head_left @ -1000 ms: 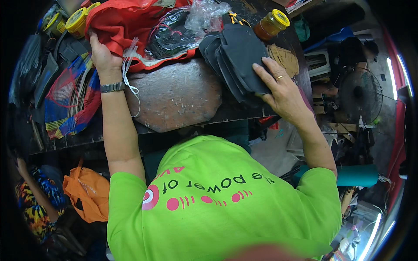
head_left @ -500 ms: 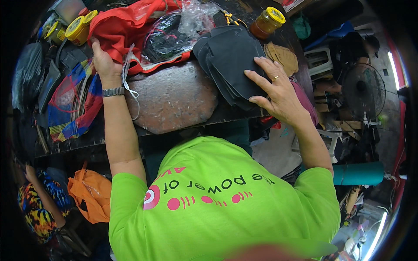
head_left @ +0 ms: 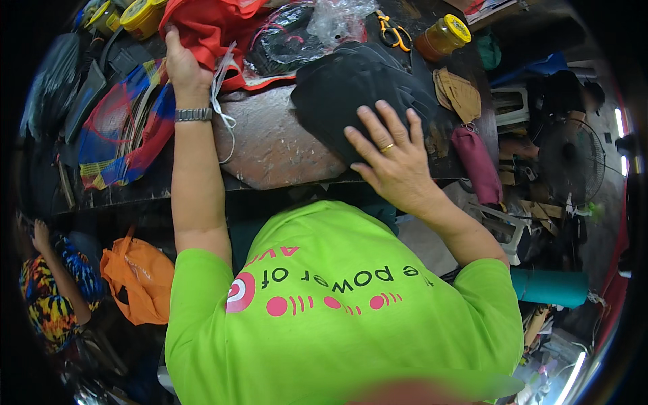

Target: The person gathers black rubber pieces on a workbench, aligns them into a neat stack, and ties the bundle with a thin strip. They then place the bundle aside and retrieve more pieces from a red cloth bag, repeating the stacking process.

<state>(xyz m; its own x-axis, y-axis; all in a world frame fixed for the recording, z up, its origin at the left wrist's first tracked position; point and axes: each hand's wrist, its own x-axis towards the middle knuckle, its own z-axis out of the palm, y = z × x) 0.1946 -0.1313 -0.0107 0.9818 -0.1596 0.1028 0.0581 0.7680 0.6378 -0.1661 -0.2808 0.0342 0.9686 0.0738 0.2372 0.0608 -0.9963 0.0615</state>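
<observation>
My left hand (head_left: pixel 187 66) holds the edge of a red cloth bag (head_left: pixel 223 30); its fingers are partly hidden by the cloth. Clear plastic (head_left: pixel 341 20) with dark contents lies in the bag's mouth. My right hand (head_left: pixel 398 158) rests with fingers spread on a fanned-out pile of thin black sheet pieces (head_left: pixel 361 77). That pile partly covers a worn brown slab (head_left: pixel 277 145) at the table's near edge. A white cord (head_left: pixel 221 88) hangs beside my left wrist.
Scissors with orange handles (head_left: pixel 395 34) and a yellow-lidded jar (head_left: pixel 442 38) stand beyond the pile. Tan pieces (head_left: pixel 457 93) and a maroon pouch (head_left: pixel 476 164) lie right. A checked mesh bag (head_left: pixel 128 128) sits left. Another person's arm (head_left: pixel 64 270) shows at lower left.
The black pieces have spread from a neater stack into a wider fan. My right hand has slid left and nearer to me over them. My left hand still holds the red bag.
</observation>
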